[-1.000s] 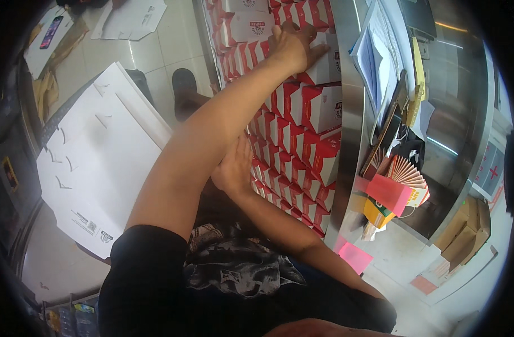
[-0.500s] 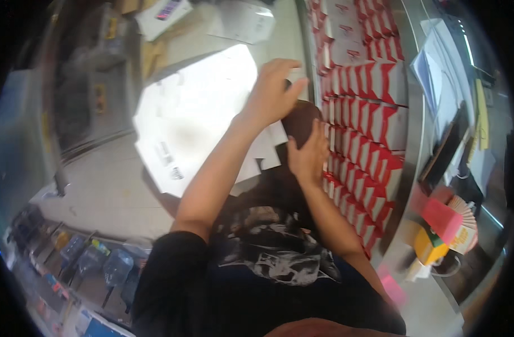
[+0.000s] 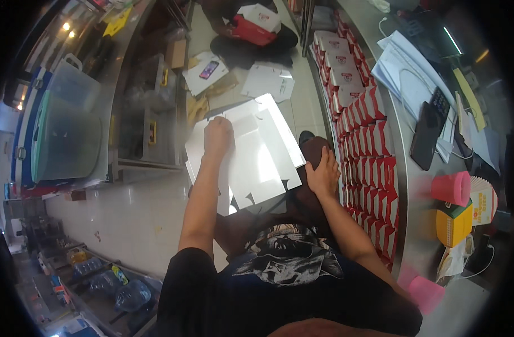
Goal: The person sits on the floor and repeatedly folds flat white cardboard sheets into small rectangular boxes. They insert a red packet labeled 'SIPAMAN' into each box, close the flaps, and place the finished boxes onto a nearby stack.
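Two bare hands are seen, the left hand (image 3: 218, 135) at eleven o'clock, the right hand (image 3: 323, 174) at three; two pink plastic cups (image 3: 450, 188) are counted.

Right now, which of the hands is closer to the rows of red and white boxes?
The right hand. It rests on the person's knee, right beside the rows of red and white boxes. The left hand presses on the flat white cardboard sheet, farther away.
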Demonstrator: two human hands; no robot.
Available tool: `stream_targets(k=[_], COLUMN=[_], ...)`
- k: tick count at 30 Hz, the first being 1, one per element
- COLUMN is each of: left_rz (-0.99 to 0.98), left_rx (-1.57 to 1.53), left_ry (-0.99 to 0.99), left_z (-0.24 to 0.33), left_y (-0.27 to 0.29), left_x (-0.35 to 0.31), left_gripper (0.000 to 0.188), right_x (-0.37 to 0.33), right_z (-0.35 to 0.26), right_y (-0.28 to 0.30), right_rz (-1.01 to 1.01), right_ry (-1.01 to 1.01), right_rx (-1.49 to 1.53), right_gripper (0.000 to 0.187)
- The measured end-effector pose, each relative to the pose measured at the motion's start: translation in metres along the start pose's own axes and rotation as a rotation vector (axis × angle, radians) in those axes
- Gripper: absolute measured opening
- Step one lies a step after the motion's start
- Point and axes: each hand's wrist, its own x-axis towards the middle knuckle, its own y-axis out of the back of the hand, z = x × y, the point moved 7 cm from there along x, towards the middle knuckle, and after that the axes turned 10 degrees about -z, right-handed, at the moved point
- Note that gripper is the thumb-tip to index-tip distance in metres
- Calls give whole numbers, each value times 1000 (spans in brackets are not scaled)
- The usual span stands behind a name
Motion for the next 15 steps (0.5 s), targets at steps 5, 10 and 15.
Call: stream_targets(k=[5, 10, 15], left_rz=[82, 331, -81], left_rx=[-78, -5, 85], left_ry=[-95, -140, 35], left_z=[2, 8, 4], left_y=[1, 14, -15], left_x=[-8, -28, -24], left_gripper=[11, 13, 25], right_x=[2, 2, 1], right_z=[4, 4, 5], right_y=[-1, -1, -1], right_rz=[3, 8, -15], right_ry=[-7, 20, 14], right_rx=[3, 25, 25], right_gripper=[83, 84, 84])
